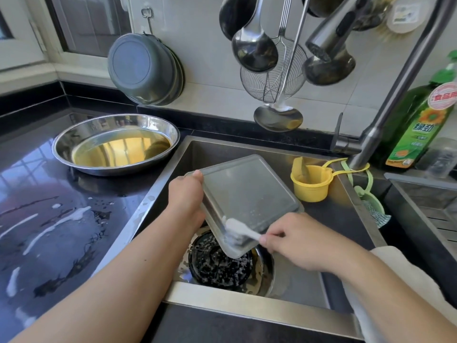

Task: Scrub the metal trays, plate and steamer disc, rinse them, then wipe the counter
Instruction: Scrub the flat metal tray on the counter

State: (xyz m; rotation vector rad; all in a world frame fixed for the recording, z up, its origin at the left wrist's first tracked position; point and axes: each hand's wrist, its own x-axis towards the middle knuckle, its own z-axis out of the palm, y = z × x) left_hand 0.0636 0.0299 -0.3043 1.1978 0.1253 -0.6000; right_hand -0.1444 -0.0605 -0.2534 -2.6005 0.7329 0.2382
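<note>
Scrubbing in hand. Sink (329, 216): stainless, holding the work. Round metal plate (113, 142): parked on the wet black counter (49, 219), liquid pooled in it, not yet washed. Rectangular metal tray (247, 194): held tilted over the sink, underside up, long axis running from the far left down to the near right, lowest corner above the perforated steamer disc (220, 266). Left hand (185, 194): curled round the tray's upper left edge. Right hand (294, 241): fingers pinched on a soapy white brush (237, 230) pressed to the lower rim. Best worked with firm strokes along rim and corners, the tray being steadied throughout.
</note>
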